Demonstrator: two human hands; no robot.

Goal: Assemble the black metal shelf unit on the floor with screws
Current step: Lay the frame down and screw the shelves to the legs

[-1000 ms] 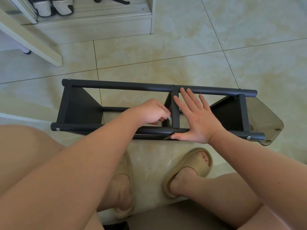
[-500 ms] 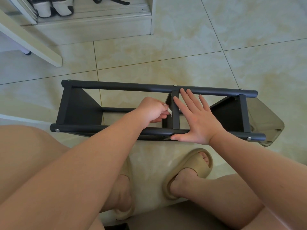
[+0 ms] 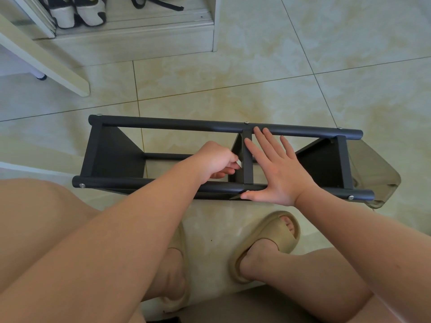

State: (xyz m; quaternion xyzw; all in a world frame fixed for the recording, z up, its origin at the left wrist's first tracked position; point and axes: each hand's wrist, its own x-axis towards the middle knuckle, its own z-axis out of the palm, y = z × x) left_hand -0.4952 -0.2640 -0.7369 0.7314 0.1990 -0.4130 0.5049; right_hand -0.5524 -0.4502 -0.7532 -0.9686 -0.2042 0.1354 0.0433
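Pressing the matte black tubular shelf (image 3: 163, 123), right hand (image 3: 278, 174) lies flat; left hand (image 3: 213, 162) pinches a pale sliver (image 3: 239, 163).

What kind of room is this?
Probably a home, perhaps near an entryway: glossy beige floor tiles, black-and-white sneakers on a pale low ledge, and beige foam slippers on the person's feet.

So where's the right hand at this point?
Head view, right of centre: the right hand lies flat across the shelf frame, just right of its middle crossbar, opposite the left hand, thumb on the near rail.
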